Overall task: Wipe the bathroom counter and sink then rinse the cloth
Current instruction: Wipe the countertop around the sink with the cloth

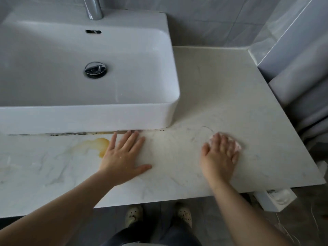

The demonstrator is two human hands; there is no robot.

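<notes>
A: What could go wrong from here?

B: The right hand [220, 153] lies flat with its fingers nearly straight, pressing a small cloth [238, 146] onto the marble counter [230, 86] to the right of the sink [88, 118]; nothing is pinched, so a quick stroke could leave the cloth behind, or push it off the counter's right edge.

A: And the left hand [122, 157]?

B: It is spread open, palm down, in front of the sink's near wall, holding nothing; a yellow stain [99, 144] sits just left of it, and a careless wipe could smear that; the dark grime [71, 134] along the sink's base is easily missed.

A: What is hard to make out?

B: The hand covers most of the cloth; only a pale, perhaps pinkish edge shows; the faucet [94, 8] is cut off at the top, and the sink's left end is out of frame.
</notes>
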